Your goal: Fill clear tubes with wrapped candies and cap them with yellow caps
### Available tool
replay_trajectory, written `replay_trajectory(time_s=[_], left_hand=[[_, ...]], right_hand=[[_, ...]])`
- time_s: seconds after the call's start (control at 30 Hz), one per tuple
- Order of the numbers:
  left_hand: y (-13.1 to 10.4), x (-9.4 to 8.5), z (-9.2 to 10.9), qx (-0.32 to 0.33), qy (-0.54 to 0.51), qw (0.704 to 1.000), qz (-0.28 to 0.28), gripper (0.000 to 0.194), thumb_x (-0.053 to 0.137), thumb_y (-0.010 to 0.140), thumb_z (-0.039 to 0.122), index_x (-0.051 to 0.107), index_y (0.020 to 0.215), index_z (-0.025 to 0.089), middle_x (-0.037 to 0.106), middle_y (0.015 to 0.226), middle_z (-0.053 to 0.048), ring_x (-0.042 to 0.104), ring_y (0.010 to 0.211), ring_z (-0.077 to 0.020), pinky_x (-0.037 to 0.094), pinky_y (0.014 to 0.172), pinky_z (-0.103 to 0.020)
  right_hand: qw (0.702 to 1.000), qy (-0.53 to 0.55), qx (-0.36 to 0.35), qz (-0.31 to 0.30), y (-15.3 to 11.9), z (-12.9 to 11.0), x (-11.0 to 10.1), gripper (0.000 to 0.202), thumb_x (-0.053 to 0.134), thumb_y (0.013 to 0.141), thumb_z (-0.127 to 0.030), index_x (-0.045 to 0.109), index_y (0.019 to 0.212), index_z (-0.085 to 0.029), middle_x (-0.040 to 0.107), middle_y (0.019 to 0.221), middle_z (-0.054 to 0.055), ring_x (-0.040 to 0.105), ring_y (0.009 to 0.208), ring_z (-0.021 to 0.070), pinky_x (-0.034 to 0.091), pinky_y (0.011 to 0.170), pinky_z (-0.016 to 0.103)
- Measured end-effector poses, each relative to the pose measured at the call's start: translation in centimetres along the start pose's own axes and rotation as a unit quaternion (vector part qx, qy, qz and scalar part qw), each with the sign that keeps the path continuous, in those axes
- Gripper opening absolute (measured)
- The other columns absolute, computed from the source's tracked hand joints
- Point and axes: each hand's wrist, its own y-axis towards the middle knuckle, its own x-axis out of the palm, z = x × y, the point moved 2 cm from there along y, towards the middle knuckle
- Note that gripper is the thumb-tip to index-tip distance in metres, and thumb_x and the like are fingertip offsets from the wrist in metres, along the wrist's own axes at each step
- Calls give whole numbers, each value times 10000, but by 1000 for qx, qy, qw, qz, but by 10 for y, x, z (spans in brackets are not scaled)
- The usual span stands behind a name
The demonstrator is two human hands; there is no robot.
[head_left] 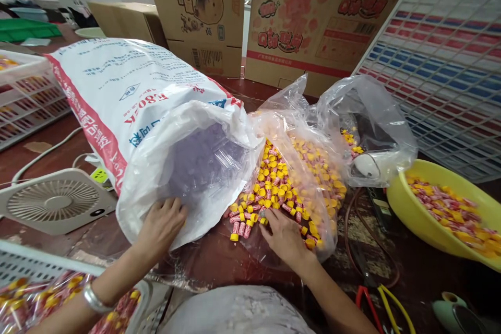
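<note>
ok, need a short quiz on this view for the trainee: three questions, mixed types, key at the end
1. Which hand is at the open mouth of the white sack?
2. True or false: the yellow bowl stands to the right of the heap of yellow-capped pieces.
3. What is the right hand at?
A. The fan
B. The front edge of the heap of yellow-capped pieces
C. The cardboard boxes

Key: 1. The left hand; 2. True; 3. B
</note>
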Motion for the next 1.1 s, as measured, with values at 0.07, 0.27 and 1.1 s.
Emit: replay_trajectory(time_s=[0.07,0.27,1.1], left_hand=[[8,-3,-1,-6,-53,999,2,336,406,889,39,717,885,167,672,974,-161,633,918,-313,465,805,-427],[5,-14,46,0,-472,880,-58,220,676,804,314,752,995,235,755,1000,-55,672,911,-238,491,820,-314],[-60,5,39,-166,-719,673,-45,397,857,631,455,757,908,189,747,812,-32,665,756,-214,514,698,-266]], right_hand=[[997,62,7,36,0,4,-10,62,609,911,-178,569,878,-213,655,903,59,668,780,225,532,673,327],[923,364,34,121,-4,-7,-44,139,656,929,-332,587,903,-215,714,875,42,715,798,197,592,731,304],[953,198,-229,-26,-3,-54,-36,1014,852,669,-575,373,1452,-142,532,1439,177,442,1388,340,404,1138,508]])
